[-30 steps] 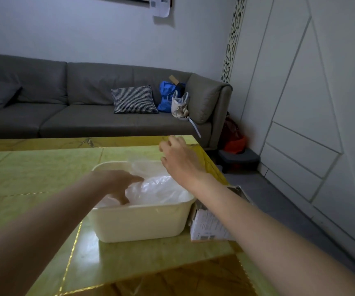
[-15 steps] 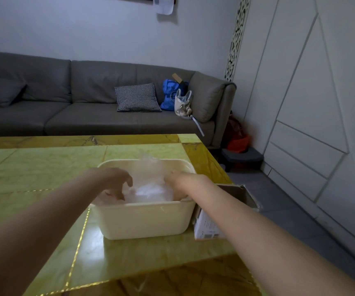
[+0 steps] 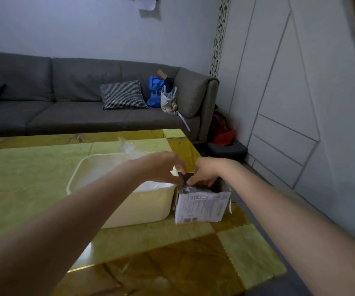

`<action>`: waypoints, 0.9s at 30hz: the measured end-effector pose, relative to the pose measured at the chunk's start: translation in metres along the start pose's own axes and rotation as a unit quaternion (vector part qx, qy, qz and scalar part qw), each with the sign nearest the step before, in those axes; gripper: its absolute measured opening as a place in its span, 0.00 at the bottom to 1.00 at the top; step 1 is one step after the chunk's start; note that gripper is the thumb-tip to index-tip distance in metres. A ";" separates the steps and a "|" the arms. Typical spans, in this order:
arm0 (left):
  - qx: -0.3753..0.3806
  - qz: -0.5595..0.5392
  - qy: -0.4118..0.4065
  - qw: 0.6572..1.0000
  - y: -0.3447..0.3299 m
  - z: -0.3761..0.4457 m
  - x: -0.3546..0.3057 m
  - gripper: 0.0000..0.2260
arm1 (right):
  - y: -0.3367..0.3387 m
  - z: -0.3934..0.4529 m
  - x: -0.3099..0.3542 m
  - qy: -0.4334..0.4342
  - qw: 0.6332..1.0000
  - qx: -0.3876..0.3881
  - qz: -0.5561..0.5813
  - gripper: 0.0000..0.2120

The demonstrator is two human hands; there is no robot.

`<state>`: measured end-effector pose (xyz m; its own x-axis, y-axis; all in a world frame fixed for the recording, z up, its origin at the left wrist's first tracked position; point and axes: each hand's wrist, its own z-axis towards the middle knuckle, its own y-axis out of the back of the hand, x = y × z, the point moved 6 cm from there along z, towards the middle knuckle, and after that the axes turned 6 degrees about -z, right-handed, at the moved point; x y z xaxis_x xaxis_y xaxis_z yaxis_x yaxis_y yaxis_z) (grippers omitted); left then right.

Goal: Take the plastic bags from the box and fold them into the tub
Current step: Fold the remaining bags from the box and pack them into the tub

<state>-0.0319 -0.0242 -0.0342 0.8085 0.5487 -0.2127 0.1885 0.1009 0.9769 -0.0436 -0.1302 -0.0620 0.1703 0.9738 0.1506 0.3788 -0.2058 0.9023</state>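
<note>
A cream plastic tub (image 3: 142, 207) stands on the table with clear plastic bags (image 3: 129, 149) crumpled inside and sticking up at its far side. Right beside it is a small cardboard box (image 3: 202, 207) with a printed label, open at the top. A dark plastic bag (image 3: 184, 177) pokes out of the box mouth. My left hand (image 3: 164, 167) reaches across the tub's right end and pinches the bag's upper corner. My right hand (image 3: 206, 171) is at the box opening, its curled fingers pinching the same bag. The rest of the box's contents are hidden.
The green and gold table (image 3: 33, 178) ends just right of the box, with floor beyond. A grey sofa (image 3: 65, 112) runs behind it, carrying a checked cushion (image 3: 122, 95) and a blue bag (image 3: 156, 90). White wall panels (image 3: 290, 103) close the right side.
Both hands left the inside of the tub and moved right to the box mouth. They now hold a dark bag there. The view has turned right.
</note>
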 end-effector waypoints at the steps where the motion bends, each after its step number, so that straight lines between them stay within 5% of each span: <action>1: 0.024 0.010 -0.004 1.000 -0.008 0.006 -0.006 0.16 | -0.007 0.002 -0.007 -0.006 1.000 0.011 -0.010 0.12; 6: 0.105 0.073 -0.007 0.992 -0.040 0.017 -0.004 0.13 | -0.022 0.006 -0.009 0.001 1.000 -0.026 -0.012 0.11; 14: 0.091 0.073 -0.002 0.993 -0.043 0.018 -0.001 0.13 | 0.011 -0.004 -0.023 0.031 0.966 -0.124 0.227 0.10; 18: -0.052 -0.063 0.034 0.996 -0.006 0.015 0.004 0.11 | 0.033 -0.015 -0.029 0.056 0.901 -0.157 0.401 0.13; 20: -0.136 -0.208 0.079 0.965 0.018 0.008 0.006 0.15 | 0.045 -0.021 -0.027 0.086 0.852 -0.164 0.489 0.13; 23: -0.119 -0.391 0.106 0.906 0.026 0.002 -0.001 0.25 | 0.061 -0.030 -0.015 0.141 0.798 -0.159 0.563 0.12; 27: -0.139 -0.430 0.128 0.883 0.024 0.000 -0.003 0.07 | 0.075 -0.034 -0.007 0.136 0.765 -0.205 0.596 0.09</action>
<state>-0.0295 -0.0232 -0.0098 0.2738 0.3351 -0.9015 0.4990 0.7518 0.4310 -0.0468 -0.1487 0.0183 -0.0443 0.1141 0.9925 -0.2246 -0.9692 0.1014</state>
